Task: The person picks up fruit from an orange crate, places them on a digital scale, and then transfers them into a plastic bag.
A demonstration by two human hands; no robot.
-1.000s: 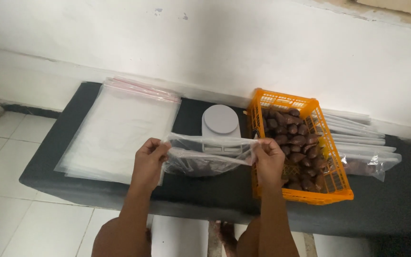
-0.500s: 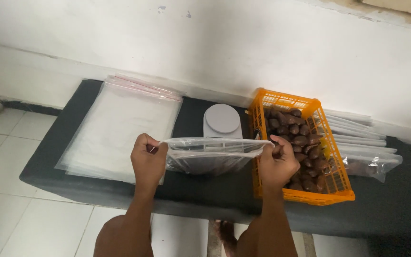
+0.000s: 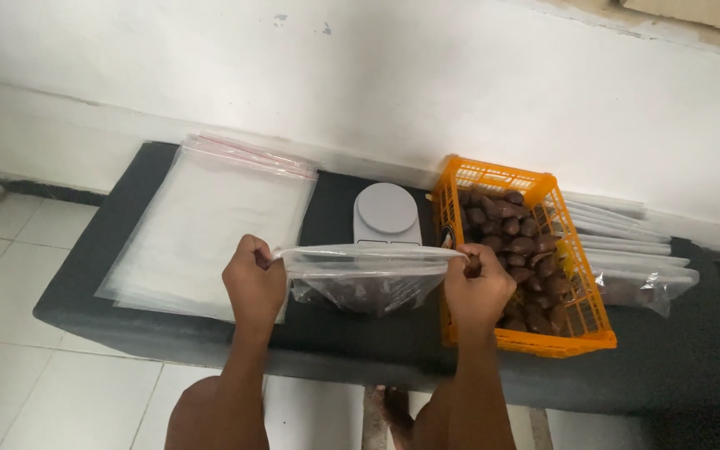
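Note:
A clear plastic zip bag with dark brown fruits in its bottom is stretched flat between my hands above the dark table. My left hand pinches the bag's top left corner. My right hand pinches its top right corner, right beside the orange basket. Behind the bag sits a small white kitchen scale, partly hidden by it.
A stack of empty clear bags lies on the left of the dark table. The orange basket holds several brown fruits. Filled and flat bags lie to its right. A white wall rises behind; pale floor tiles lie left.
My hands have closed into fists on the bag's top corners and pulled its upper edge taut and straight; the bag sits slightly higher over the scale.

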